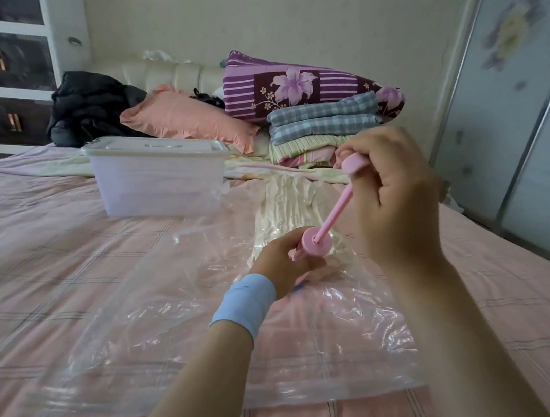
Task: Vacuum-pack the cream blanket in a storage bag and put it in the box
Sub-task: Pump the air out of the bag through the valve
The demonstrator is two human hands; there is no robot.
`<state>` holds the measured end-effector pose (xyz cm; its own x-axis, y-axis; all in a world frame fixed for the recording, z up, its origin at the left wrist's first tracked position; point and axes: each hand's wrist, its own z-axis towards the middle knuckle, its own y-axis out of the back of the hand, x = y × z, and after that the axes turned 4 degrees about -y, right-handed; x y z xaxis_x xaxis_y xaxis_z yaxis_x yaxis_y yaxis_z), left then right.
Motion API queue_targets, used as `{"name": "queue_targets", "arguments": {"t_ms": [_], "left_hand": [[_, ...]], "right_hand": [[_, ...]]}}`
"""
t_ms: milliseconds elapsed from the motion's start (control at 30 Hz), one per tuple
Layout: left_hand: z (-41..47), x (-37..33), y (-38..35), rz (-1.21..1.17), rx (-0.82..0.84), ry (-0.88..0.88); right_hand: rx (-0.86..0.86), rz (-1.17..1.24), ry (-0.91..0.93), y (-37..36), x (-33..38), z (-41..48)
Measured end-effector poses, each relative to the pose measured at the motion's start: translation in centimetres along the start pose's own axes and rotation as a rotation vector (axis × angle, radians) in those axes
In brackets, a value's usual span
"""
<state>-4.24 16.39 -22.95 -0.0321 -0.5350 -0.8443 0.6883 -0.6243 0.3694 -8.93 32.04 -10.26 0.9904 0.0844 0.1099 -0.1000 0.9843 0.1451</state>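
Head view. Left hand (285, 260), blue wristband (244, 302) at wrist: clasped round barrel of pink hand pump (316, 241). Right hand (392, 190): clenched on pump handle, plunger rod extended between both hands. Cream blanket (287, 206): crumpled inside clear storage bag (177, 330), under and just beyond left hand. Lidded translucent box (158, 179): beyond left hand, well apart. Folded bedding stack (325, 125): beyond right hand.

The plaid bedsheet (40, 250) is pink, the crinkled blanket (284, 207) cream, the plastic hand pump (316, 242) pink, the floral striped pillow (284, 89) purple.
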Motion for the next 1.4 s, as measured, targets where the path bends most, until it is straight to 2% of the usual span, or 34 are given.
{"name": "queue_targets", "arguments": {"t_ms": [67,100,200,267,367,567,667,733,833,900,967,1133,1233,1300,1400], "left_hand": [[-0.1,0.0,-0.2,0.013,0.006,-0.002],[-0.2,0.0,-0.3,0.009,0.003,0.002],[-0.4,-0.4,-0.2,0.009,0.015,-0.002],[-0.5,-0.6,-0.4,0.040,0.037,-0.006],[-0.5,-0.6,-0.4,0.025,-0.004,-0.009],[-0.1,0.0,0.2,-0.034,-0.011,0.019],[-0.3,-0.2,-0.1,-0.045,0.014,0.022],[-0.4,-0.3,-0.2,-0.050,0.013,0.023],[-0.6,-0.6,-0.3,-0.005,0.031,0.022],[-0.7,-0.8,-0.5,0.011,0.025,0.014],[-0.7,-0.8,-0.4,-0.008,-0.007,0.010],[-0.2,-0.3,0.2,-0.016,-0.021,-0.009],[-0.3,-0.1,0.0,-0.002,-0.005,0.000],[-0.4,-0.1,-0.1,-0.002,0.004,0.006],[-0.6,-0.5,-0.4,0.012,0.019,0.017]], "right_hand": [[-0.001,-0.025,-0.036,-1.4,-1.0,-1.5],[0.066,-0.054,-0.075,-2.3,-1.7,-2.8],[0.434,-0.195,-0.215,-4.4,-3.6,-7.5],[0.572,-0.234,-0.251,-4.4,-4.2,-8.9],[0.506,-0.194,-0.167,-3.3,-3.5,-6.4],[-0.007,-0.060,0.080,-0.1,-0.4,-0.4],[-0.118,-0.105,0.039,-2.0,-0.8,-1.9],[0.034,-0.181,-0.082,-3.7,-2.1,-4.8],[0.491,-0.245,-0.285,-4.8,-4.2,-8.6],[0.607,-0.235,-0.304,-4.5,-4.7,-8.4],[0.558,-0.205,-0.226,-3.7,-4.0,-6.6],[0.070,-0.083,-0.007,-0.7,-0.7,-0.9],[-0.074,-0.130,0.037,-1.7,-0.2,-1.3],[0.025,-0.219,-0.053,-3.3,-1.4,-3.8],[0.415,-0.289,-0.230,-4.8,-3.9,-8.3]]}}
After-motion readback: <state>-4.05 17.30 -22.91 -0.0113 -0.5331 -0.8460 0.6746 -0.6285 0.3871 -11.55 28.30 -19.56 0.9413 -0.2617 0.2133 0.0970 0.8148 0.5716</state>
